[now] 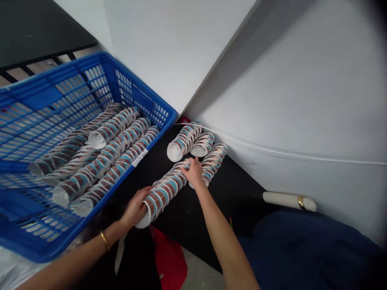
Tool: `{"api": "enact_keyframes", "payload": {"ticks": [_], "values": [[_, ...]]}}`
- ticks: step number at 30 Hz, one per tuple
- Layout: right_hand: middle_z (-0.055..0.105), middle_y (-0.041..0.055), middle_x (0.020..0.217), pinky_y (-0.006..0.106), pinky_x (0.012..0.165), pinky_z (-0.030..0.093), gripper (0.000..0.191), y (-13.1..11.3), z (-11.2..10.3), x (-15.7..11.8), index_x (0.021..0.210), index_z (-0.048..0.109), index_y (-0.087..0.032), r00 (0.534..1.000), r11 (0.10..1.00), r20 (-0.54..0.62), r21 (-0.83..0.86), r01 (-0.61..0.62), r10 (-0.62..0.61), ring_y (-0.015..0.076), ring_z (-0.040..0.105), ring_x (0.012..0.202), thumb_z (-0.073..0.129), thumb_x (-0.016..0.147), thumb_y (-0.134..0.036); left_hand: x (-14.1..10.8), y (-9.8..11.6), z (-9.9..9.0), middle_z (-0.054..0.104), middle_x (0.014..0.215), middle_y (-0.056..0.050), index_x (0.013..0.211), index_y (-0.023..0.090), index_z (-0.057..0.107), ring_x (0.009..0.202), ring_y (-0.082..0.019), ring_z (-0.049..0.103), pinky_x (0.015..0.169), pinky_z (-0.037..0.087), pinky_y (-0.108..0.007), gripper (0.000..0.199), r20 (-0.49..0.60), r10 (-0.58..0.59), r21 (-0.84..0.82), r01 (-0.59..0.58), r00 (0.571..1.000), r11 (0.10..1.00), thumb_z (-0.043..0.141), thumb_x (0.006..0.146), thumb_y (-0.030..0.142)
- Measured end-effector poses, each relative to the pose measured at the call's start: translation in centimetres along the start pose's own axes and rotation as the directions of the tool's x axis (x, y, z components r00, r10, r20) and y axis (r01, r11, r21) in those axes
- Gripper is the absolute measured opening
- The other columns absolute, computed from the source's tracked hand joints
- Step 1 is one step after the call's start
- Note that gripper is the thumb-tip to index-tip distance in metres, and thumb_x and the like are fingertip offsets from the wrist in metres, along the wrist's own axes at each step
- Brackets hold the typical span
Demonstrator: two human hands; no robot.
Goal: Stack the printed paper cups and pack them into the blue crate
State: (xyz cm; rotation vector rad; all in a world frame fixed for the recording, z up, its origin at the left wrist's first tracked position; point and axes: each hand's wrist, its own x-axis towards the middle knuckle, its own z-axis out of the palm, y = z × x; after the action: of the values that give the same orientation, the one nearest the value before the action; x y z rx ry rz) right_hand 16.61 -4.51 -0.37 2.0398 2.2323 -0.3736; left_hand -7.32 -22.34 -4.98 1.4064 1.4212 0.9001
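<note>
the left hand [136, 207] is curling around the cup stack's [166, 192] near end; the right hand [192, 173], arm stretching forward, is pinching its far end.

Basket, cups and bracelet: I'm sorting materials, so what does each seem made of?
Basket: probably plastic, smooth with a slight sheen; its blue lattice walls look moulded.
Cups: likely printed paper, fairly matte, with pale rolled rims; any coating can't be told.
Bracelet: perhaps metal, judging by its shiny gold colour.
</note>
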Motion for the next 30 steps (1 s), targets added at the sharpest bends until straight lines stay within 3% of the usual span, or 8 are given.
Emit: {"api": "enact_keyframes", "payload": {"ticks": [2, 8, 13, 20, 23, 26, 28, 30], "values": [[0.044, 0.0238, 0.144, 0.043, 0.106, 0.038, 0.066, 1.0, -0.2, 1.1, 0.13, 0.055, -0.009, 0.999, 0.998, 0.03, 0.044, -0.034, 0.033, 0.0362, 0.04, 0.135, 0.072, 0.079, -0.048, 0.2, -0.2, 0.1, 0.062, 0.131, -0.007, 0.109, 0.022, 0.064, 0.12, -0.027, 0.057, 0.104, 0.045, -0.048, 0.038, 0.0, -0.019, -0.016, 0.019, 1.0, 1.0, 0.049, 0.077, 0.009], [0.051, 0.019, 0.134, 0.045, 0.107, 0.033, 0.059, 2.3, 0.0, 2.7, 0.118, 0.064, -0.016, 0.997, 0.988, 0.053, 0.145, -0.057, 0.05, 0.0358, 0.043, 0.128, 0.073, 0.075, -0.055, 0.6, -0.3, 0.4, 0.063, 0.13, -0.008, 0.11, 0.02, 0.065, 0.12, -0.028, 0.056, 0.105, 0.044, -0.047, 0.036, -0.023, -0.091, -0.077, 0.089, 0.996, 0.993, 0.051, 0.077, 0.013], [0.063, 0.0113, 0.113, 0.036, 0.092, 0.046, 0.062, 1.6, 0.2, 1.9, 0.128, 0.056, -0.02, 0.998, 0.957, 0.068, 0.288, -0.028, 0.008, 0.0269, 0.058, 0.106, 0.068, 0.077, -0.054, 0.7, 0.7, 1.2, 0.064, 0.129, -0.009, 0.109, 0.017, 0.067, 0.119, -0.026, 0.058, 0.104, 0.045, -0.041, 0.033, -0.086, -0.192, -0.134, 0.18, 0.978, 0.975, 0.052, 0.08, 0.017], [0.061, 0.0179, 0.108, 0.048, 0.092, 0.047, 0.072, 0.3, 0.5, 0.2, 0.118, 0.057, -0.013, 0.999, 0.901, -0.023, 0.433, -0.012, 0.025, 0.0325, 0.058, 0.1, 0.059, 0.07, -0.067, 0.0, 2.9, 0.2, 0.069, 0.12, -0.006, 0.112, 0.019, 0.065, 0.11, -0.022, 0.065, 0.097, 0.051, -0.034, 0.031, -0.148, -0.214, -0.193, 0.183, 0.966, 0.964, 0.052, 0.084, 0.017], [0.059, 0.0189, 0.122, 0.051, 0.098, 0.045, 0.081, 0.6, -1.0, -2.5, 0.123, 0.053, -0.015, 0.994, 0.855, -0.036, 0.513, -0.074, 0.107, 0.036, 0.056, 0.113, 0.059, 0.066, -0.073, -1.1, 5.3, -1.8, 0.069, 0.12, -0.003, 0.113, 0.022, 0.064, 0.109, -0.022, 0.065, 0.097, 0.051, -0.032, 0.033, -0.137, -0.155, -0.205, 0.125, 0.978, 0.971, 0.055, 0.082, 0.015], [0.051, 0.0194, 0.135, 0.052, 0.095, 0.048, 0.097, -0.3, -5.0, -5.6, 0.14, 0.039, -0.019, 0.94, 0.774, -0.116, 0.604, -0.19, 0.322, 0.0373, 0.056, 0.118, 0.071, 0.062, -0.069, -2.0, 8.9, -5.6, 0.066, 0.125, -0.003, 0.114, 0.024, 0.06, 0.113, -0.02, 0.063, 0.1, 0.05, -0.032, 0.037, -0.082, 0.019, -0.186, -0.034, 0.996, 0.982, 0.055, 0.081, 0.01], [0.05, 0.0202, 0.136, 0.051, 0.092, 0.051, 0.105, -3.1, -8.5, -6.1, 0.149, 0.026, -0.022, 0.893, 0.742, -0.24, 0.656, -0.139, 0.38, 0.0359, 0.059, 0.115, 0.075, 0.065, -0.063, -2.1, 11.2, -9.4, 0.064, 0.129, -0.004, 0.117, 0.025, 0.058, 0.115, -0.02, 0.062, 0.099, 0.049, -0.032, 0.039, -0.087, 0.137, -0.152, -0.149, 0.987, 0.977, 0.056, 0.082, 0.009], [0.05, 0.0207, 0.137, 0.051, 0.093, 0.052, 0.107, -8.2, -11.4, -4.7, 0.152, 0.016, -0.023, 0.871, 0.725, -0.35, 0.689, -0.011, 0.346, 0.0344, 0.06, 0.116, 0.075, 0.069, -0.058, -2.0, 12.8, -13.7, 0.063, 0.13, -0.006, 0.118, 0.025, 0.057, 0.115, -0.022, 0.062, 0.098, 0.05, -0.033, 0.039, -0.166, 0.201, -0.1, -0.219, 0.965, 0.97, 0.061, 0.081, 0.013]]}}
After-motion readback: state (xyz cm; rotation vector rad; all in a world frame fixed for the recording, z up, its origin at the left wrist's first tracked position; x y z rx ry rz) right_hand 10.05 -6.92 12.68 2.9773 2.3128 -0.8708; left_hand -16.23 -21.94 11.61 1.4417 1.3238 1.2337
